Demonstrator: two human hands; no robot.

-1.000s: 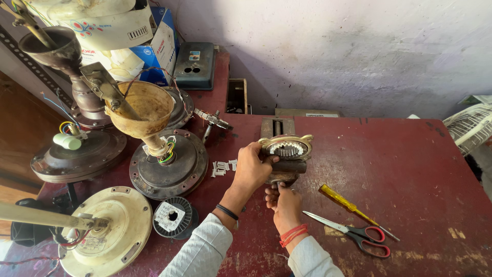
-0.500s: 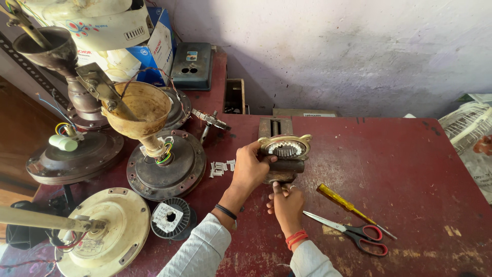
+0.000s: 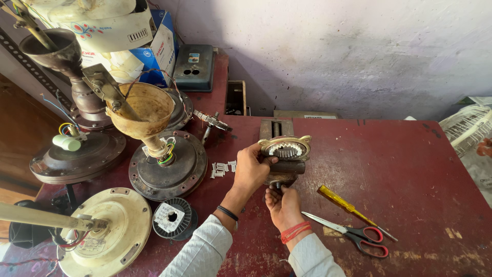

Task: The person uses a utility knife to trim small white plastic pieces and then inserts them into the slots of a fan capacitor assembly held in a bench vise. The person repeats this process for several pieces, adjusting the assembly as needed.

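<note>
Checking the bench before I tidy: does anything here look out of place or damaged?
A few things: small white strips lie scattered loose beside the left hand; coloured wires stick out of the open fan motor. Table paint is chipped.

Soft daylight is washing over the worktop (image 3: 410, 169), shadows are pooling behind the vise (image 3: 283, 154), nothing's glaring, and edges around it are bending slightly.

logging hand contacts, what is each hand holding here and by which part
The left hand steadies the toothed metal ring by its left rim, clamped in the bench vise. The right hand has its grip on the vise handle underneath.
</note>
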